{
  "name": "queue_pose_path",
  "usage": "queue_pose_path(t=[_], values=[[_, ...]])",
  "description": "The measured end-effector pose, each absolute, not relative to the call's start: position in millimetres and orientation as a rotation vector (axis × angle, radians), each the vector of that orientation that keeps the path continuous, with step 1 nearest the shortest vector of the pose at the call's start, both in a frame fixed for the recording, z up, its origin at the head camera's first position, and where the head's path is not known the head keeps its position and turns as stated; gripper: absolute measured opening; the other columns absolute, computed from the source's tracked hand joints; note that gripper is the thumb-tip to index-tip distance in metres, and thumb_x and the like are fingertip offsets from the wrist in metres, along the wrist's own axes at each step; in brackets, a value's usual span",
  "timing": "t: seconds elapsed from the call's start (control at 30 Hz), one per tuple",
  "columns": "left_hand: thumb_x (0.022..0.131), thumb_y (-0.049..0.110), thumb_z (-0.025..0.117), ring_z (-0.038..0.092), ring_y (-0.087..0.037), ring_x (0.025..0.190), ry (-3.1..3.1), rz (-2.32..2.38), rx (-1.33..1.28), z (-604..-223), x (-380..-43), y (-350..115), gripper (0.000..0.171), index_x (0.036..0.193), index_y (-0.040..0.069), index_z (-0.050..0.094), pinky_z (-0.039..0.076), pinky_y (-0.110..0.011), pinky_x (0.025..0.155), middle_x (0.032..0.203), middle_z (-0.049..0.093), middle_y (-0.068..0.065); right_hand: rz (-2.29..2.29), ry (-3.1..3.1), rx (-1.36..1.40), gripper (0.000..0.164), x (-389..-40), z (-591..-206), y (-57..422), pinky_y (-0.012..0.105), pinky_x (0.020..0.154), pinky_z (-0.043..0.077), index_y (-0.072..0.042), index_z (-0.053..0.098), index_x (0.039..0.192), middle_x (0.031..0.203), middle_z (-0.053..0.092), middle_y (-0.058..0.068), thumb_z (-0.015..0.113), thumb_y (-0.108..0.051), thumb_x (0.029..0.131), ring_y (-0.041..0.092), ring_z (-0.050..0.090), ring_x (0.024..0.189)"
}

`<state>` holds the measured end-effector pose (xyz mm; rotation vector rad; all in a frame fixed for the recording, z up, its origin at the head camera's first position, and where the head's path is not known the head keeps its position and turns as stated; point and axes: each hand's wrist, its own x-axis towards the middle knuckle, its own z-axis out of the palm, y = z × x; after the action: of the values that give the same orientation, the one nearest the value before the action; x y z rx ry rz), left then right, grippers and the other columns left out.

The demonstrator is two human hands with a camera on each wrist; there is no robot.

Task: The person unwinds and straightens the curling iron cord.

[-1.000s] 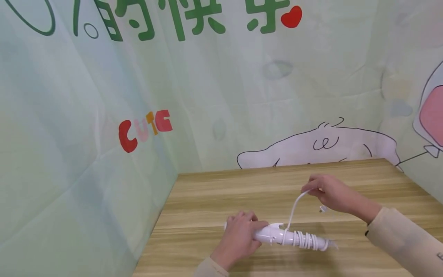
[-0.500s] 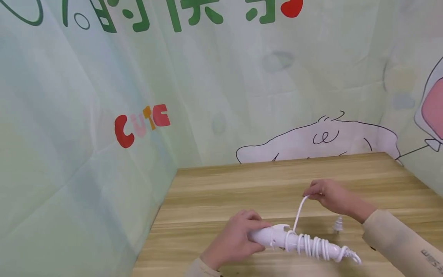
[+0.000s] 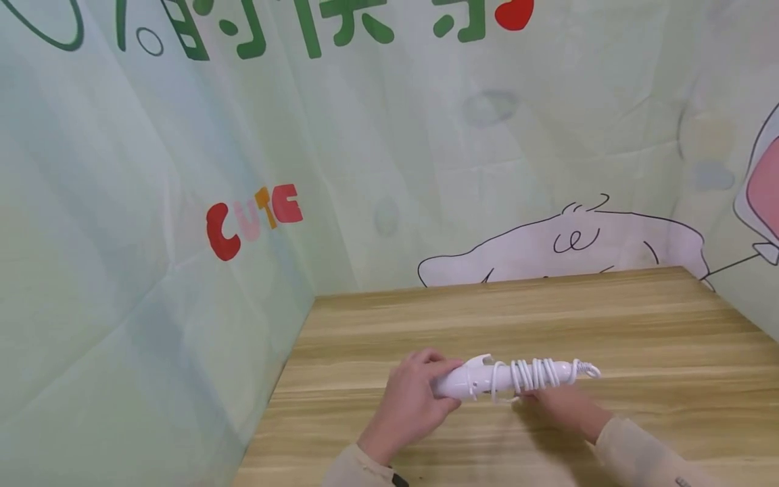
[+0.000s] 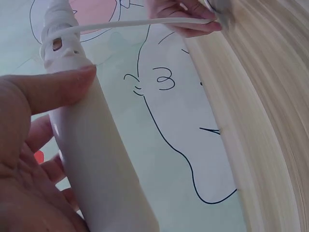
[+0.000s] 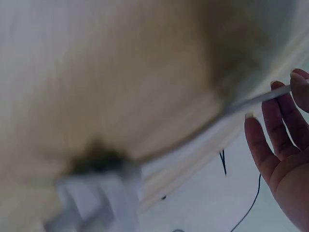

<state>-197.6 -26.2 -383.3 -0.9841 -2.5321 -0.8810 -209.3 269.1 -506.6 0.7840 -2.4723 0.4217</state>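
A white tubular appliance that looks like a curling iron (image 3: 462, 380) is held above the table, its cord (image 3: 535, 373) wound round the handle in several turns. My left hand (image 3: 414, 389) grips the thicker end, thumb along the near side in the left wrist view. Under the wound part, my right hand (image 3: 566, 406) is partly hidden in the head view. It pinches the loose cord, which runs taut from the iron to the fingers in the left wrist view. From that right hand (image 5: 285, 145), the cord leads to a blurred white plug (image 5: 99, 200) in the right wrist view.
A wood-grain table (image 3: 365, 331) lies below both hands. Behind it and along its left side hangs a pale green printed cloth (image 3: 389, 169) with cartoon drawings and lettering.
My right hand has swung from beyond the iron down to below and behind it, carrying the cord around. The iron dipped slightly, then rose; my left hand kept its grip.
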Motion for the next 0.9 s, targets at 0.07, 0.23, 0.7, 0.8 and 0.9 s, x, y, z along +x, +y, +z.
queue_pose_path(t=[0.07, 0.23, 0.7, 0.8, 0.9], values=[[0.066, 0.014, 0.087, 0.057, -0.015, 0.095, -2.529, -0.825, -0.956, -386.0, -199.8, -24.4, 0.048, 0.112, 0.022, 0.077, 0.041, -0.036, 0.076, 0.101, 0.065, 0.006, 0.371, -2.437, 0.867, 0.022, -208.2, -507.6, 260.7, 0.028, 0.052, 0.041, -0.019, 0.059, 0.074, 0.066, 0.048, -0.010, 0.076, -0.005, 0.076, 0.006, 0.045, 0.060], [0.067, 0.016, 0.088, 0.058, -0.016, 0.094, -2.528, -0.732, -0.903, -390.3, -203.4, -19.6, 0.047, 0.112, 0.023, 0.077, 0.042, -0.038, 0.074, 0.100, 0.066, 0.004, 0.390, -2.336, 0.885, 0.028, -204.7, -506.8, 244.3, 0.027, 0.051, 0.040, -0.016, 0.066, 0.083, 0.069, 0.052, -0.008, 0.077, 0.003, 0.066, 0.006, 0.045, 0.061], [0.066, 0.015, 0.086, 0.057, -0.017, 0.088, -2.479, -0.541, -0.776, -393.3, -203.4, -6.9, 0.047, 0.111, 0.024, 0.076, 0.043, -0.040, 0.070, 0.096, 0.065, 0.003, 1.847, -2.033, 0.535, 0.018, -145.9, -453.4, 162.3, 0.031, 0.071, 0.057, 0.006, 0.062, 0.106, 0.094, 0.067, 0.011, 0.066, 0.007, 0.089, 0.013, 0.067, 0.083], [0.066, 0.016, 0.086, 0.056, -0.017, 0.087, -2.479, -0.520, -0.765, -398.5, -202.3, -10.6, 0.047, 0.111, 0.025, 0.076, 0.043, -0.041, 0.070, 0.095, 0.064, 0.003, 1.799, -2.096, 0.474, 0.016, -140.9, -448.2, 159.5, 0.032, 0.064, 0.057, 0.004, 0.063, 0.101, 0.089, 0.066, 0.008, 0.067, 0.008, 0.087, 0.010, 0.066, 0.077], [0.066, 0.018, 0.086, 0.057, -0.018, 0.087, -2.469, -0.489, -0.764, -402.4, -202.5, -13.2, 0.047, 0.111, 0.025, 0.076, 0.044, -0.042, 0.070, 0.096, 0.065, 0.003, 1.723, -2.210, 0.540, 0.017, -138.3, -441.5, 166.1, 0.031, 0.061, 0.057, 0.002, 0.063, 0.102, 0.086, 0.064, 0.006, 0.068, 0.007, 0.087, 0.009, 0.064, 0.074]])
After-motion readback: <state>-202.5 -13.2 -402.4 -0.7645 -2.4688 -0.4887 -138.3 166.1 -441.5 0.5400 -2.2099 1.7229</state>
